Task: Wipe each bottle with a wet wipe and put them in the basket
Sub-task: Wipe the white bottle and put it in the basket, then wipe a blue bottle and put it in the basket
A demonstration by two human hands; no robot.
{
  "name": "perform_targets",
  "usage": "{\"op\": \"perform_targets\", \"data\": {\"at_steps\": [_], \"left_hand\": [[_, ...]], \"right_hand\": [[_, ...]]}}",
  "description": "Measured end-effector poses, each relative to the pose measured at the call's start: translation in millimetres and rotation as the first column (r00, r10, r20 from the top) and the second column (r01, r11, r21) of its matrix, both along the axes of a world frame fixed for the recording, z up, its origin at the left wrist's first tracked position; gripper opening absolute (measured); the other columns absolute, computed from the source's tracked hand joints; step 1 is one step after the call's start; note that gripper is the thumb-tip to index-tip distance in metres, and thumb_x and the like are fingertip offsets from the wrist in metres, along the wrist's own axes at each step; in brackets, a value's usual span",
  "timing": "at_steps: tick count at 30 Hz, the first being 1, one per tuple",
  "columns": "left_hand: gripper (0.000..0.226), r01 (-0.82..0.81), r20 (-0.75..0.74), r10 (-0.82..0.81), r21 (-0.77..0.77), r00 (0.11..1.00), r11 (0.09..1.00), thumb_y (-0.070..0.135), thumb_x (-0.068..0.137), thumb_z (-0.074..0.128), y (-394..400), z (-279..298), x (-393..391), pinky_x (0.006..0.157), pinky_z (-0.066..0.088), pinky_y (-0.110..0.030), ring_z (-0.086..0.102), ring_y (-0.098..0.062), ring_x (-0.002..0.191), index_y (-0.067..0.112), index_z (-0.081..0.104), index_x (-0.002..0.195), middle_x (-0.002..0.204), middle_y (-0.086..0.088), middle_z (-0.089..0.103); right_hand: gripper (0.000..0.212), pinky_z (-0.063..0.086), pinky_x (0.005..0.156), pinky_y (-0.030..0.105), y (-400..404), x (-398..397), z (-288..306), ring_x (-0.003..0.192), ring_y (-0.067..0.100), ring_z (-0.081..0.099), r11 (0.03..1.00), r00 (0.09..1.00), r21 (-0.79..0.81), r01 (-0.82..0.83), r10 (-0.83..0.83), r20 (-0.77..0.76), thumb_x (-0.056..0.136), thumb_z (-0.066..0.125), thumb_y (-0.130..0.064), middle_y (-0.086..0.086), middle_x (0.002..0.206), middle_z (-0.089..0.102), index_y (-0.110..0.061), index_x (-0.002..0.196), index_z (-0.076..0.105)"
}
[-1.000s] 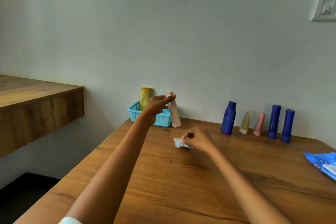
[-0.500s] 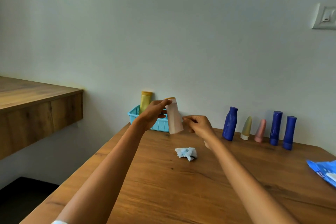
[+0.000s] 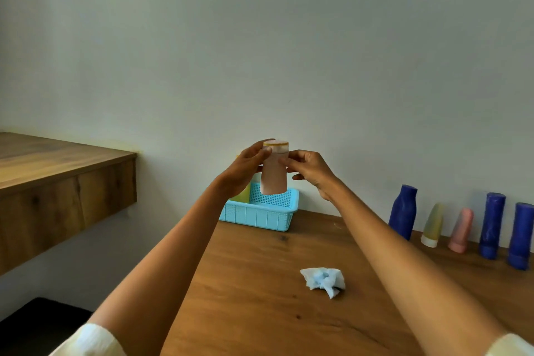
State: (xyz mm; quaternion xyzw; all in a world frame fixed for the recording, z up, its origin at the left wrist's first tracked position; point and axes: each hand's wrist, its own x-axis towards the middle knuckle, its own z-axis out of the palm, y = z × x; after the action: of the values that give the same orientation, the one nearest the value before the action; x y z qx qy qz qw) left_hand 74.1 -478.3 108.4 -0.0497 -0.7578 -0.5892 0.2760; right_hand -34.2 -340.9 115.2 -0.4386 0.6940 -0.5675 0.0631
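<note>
I hold the pale pink bottle (image 3: 274, 172) up in the air between both hands, above the near edge of the turquoise basket (image 3: 260, 215). My left hand (image 3: 244, 172) has its grip curled round the bottle's left side, thumb up near the yellow-rimmed end at the top; the fingers behind the bottle are hidden. My right hand (image 3: 310, 172) pinches the upper right side with its fingertips, the rest of its fingers loosely curled. The bottle hangs nearly upright, and its markings are too blurred to read.

Inside the basket a yellow bottle (image 3: 243, 196) shows only as a sliver, the rest covered by my left wrist. The crumpled wet wipe (image 3: 323, 280) lies on the bench (image 3: 260, 298), well apart from both hands. Along the wall stand a curved blue bottle (image 3: 402, 211), a yellowish tube (image 3: 431, 225), a pink tube (image 3: 461, 230) and two more blue bottles (image 3: 491, 225); the last one is cut off by the right edge.
</note>
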Motion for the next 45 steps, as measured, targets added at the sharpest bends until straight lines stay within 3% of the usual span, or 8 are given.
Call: {"op": "perform_targets", "data": {"at_steps": [4,8,18,22,27,35,40,45], "left_hand": [[0.026,-0.293,-0.032,0.295,0.054,0.955,0.954,0.010,0.095,0.053,-20,-12,-30,0.072,0.047,-0.013,0.056,-0.018,0.096,0.012,0.060,0.121,0.096,-0.003,0.062],[0.031,-0.570,0.066,0.573,-0.061,0.817,0.819,0.004,0.088,0.060,-32,-28,-57,0.079,0.049,-0.030,0.061,-0.027,0.095,0.003,0.059,0.119,0.103,-0.013,0.063],[0.047,-0.453,0.292,0.457,-0.088,0.840,0.887,-0.004,0.085,0.040,-42,-55,-72,0.089,0.042,-0.034,0.050,-0.035,0.119,-0.002,0.049,0.131,0.126,-0.023,0.055],[0.035,-0.394,0.335,0.398,-0.083,0.854,0.915,-0.003,0.090,0.038,-41,-57,-74,0.089,0.040,-0.029,0.050,-0.018,0.109,0.003,0.052,0.121,0.118,-0.008,0.052],[0.051,-0.411,0.334,0.416,-0.091,0.846,0.907,-0.001,0.091,0.035,-41,-57,-75,0.106,0.032,-0.038,0.036,-0.034,0.133,-0.004,0.032,0.142,0.146,-0.023,0.036],[0.047,-0.436,0.307,0.443,-0.095,0.842,0.895,0.001,0.092,0.035,-39,-57,-67,0.085,0.032,-0.028,0.044,-0.024,0.112,0.001,0.036,0.139,0.129,-0.013,0.046],[0.034,-0.597,0.058,0.605,-0.111,0.794,0.794,0.003,0.092,0.039,-21,-49,-57,0.083,0.042,-0.032,0.050,-0.023,0.102,0.011,0.048,0.124,0.107,-0.002,0.053],[0.029,-0.562,-0.192,0.535,-0.141,0.823,0.815,-0.002,0.087,0.048,36,-47,-61,0.075,0.040,-0.020,0.053,-0.016,0.092,0.008,0.054,0.114,0.108,-0.008,0.057]], "right_hand": [[0.029,0.051,0.067,0.023,-30,-23,-9,0.091,0.014,0.062,0.996,0.995,0.057,0.075,-0.071,-0.073,0.086,0.066,-0.027,0.001,0.101,0.065,-0.010,0.108,0.061],[0.031,0.054,0.073,0.026,-55,-43,-28,0.094,0.022,0.064,0.974,0.987,0.167,0.151,-0.140,-0.075,0.087,0.065,-0.025,0.009,0.107,0.066,-0.005,0.110,0.060],[0.029,0.054,0.086,0.039,-89,-67,-59,0.085,0.028,0.068,0.923,0.969,0.295,0.248,-0.239,-0.069,0.088,0.063,-0.024,0.018,0.097,0.070,0.002,0.099,0.067],[0.022,0.053,0.086,0.040,-95,-72,-62,0.082,0.027,0.066,0.903,0.956,0.312,0.295,-0.279,-0.095,0.088,0.062,-0.020,0.019,0.093,0.070,0.001,0.092,0.068],[0.014,0.053,0.086,0.041,-99,-74,-64,0.086,0.030,0.067,0.901,0.950,0.302,0.312,-0.300,-0.086,0.088,0.059,-0.009,0.021,0.093,0.069,0.000,0.092,0.068],[0.019,0.051,0.087,0.039,-96,-72,-62,0.093,0.026,0.061,0.883,0.936,0.312,0.352,-0.326,-0.132,0.089,0.059,-0.016,0.015,0.102,0.067,-0.003,0.099,0.066],[0.025,0.044,0.077,0.023,-71,-53,-57,0.101,0.020,0.060,0.900,0.898,0.067,0.430,-0.418,-0.138,0.090,0.059,-0.022,0.008,0.112,0.064,-0.008,0.110,0.061],[0.013,0.046,0.066,0.033,-4,-25,-68,0.076,0.019,0.055,0.767,0.776,-0.318,0.558,-0.618,-0.128,0.088,0.058,-0.022,0.005,0.084,0.058,-0.011,0.085,0.052]]}}
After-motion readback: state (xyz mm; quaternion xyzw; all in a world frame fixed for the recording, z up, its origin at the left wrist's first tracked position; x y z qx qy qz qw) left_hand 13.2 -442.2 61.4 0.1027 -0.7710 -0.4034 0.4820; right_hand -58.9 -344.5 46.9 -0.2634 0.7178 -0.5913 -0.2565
